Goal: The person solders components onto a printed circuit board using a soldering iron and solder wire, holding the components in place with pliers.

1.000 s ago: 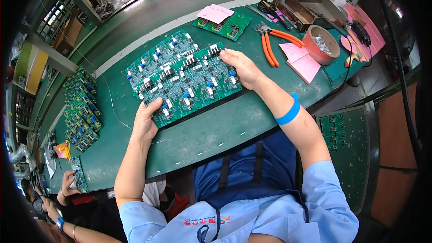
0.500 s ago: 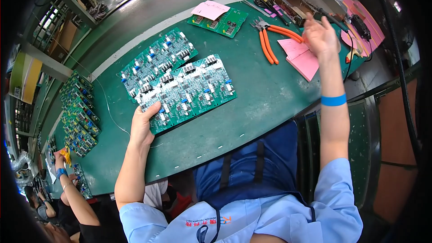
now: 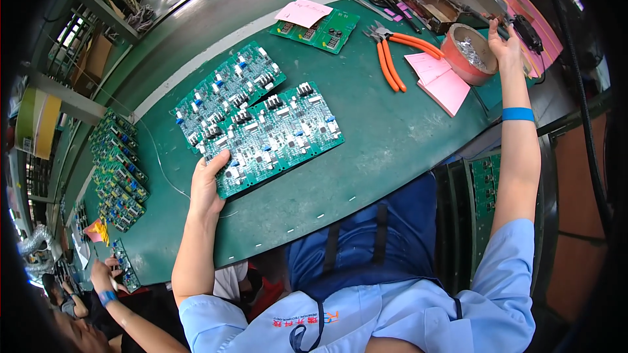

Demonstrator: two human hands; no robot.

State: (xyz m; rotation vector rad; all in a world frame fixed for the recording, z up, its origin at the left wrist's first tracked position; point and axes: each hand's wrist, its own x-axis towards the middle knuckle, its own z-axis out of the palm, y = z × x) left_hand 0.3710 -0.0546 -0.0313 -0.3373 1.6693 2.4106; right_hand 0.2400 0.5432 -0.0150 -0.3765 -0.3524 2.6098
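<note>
My left hand grips the near left corner of a green circuit board panel, thumb on top; white, black and blue parts cover it. The panel is tilted slightly over the bench, partly overlapping a similar circuit board panel behind it. At the far right, my right hand reaches to a dark rod-shaped tool beside the metal tray, its fingers apart. Just left of that hand stands an orange-red ring holding crumpled silvery scraps. Whether the fingers touch the tool is hard to see.
Orange-handled cutters and pink paper slips lie left of the ring. A metal tray is behind. Green boards under a pink note lie at the back. Several stacked boards and a co-worker's hand are left.
My right hand has moved right, away from above the ring, which now shows fully. My left hand and the panel stay nearly in place. The co-worker's hand has moved down toward a board.
</note>
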